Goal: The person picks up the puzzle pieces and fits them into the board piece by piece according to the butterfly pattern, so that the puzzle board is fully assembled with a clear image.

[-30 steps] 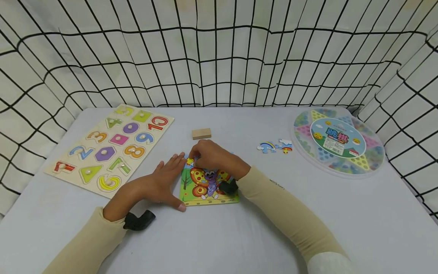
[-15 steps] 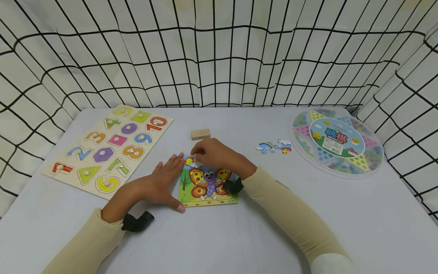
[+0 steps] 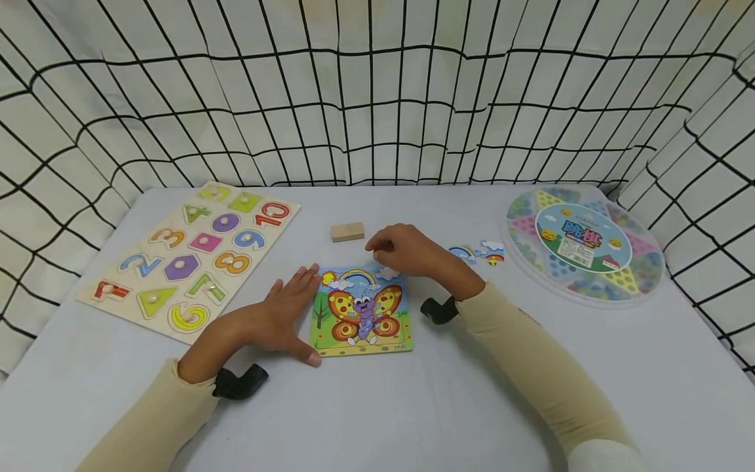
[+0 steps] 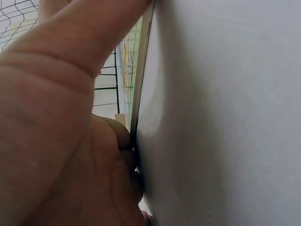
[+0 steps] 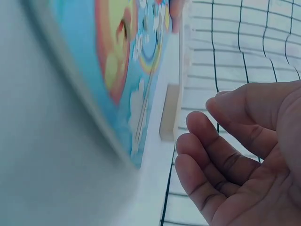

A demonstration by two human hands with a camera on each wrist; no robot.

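A square butterfly jigsaw puzzle point(image 3: 362, 314) lies flat on the table, with a rainbow and a sun along its top. My left hand point(image 3: 271, 324) rests with spread fingers along the puzzle's left edge, thumb at the lower left corner; the left wrist view shows the thumb against the board's side. Above the puzzle's upper right corner hovers my right hand point(image 3: 409, 252). Its fingers point(image 5: 202, 150) are loosely bent with nothing between them in the right wrist view. Right of this hand lie two loose puzzle pieces, a rainbow piece point(image 3: 463, 252) and a cloud piece point(image 3: 492, 249).
A small wooden block point(image 3: 347, 231) lies behind the puzzle. At left is a wooden number board point(image 3: 194, 259) with knobbed shapes. A round board-game box point(image 3: 584, 246) stands at right. Black wire mesh point(image 3: 377, 105) over white cloth surrounds the table's back and sides.
My right hand has lifted off the puzzle's top and moved right, uncovering the rainbow part of the picture. The left hand stays in place.
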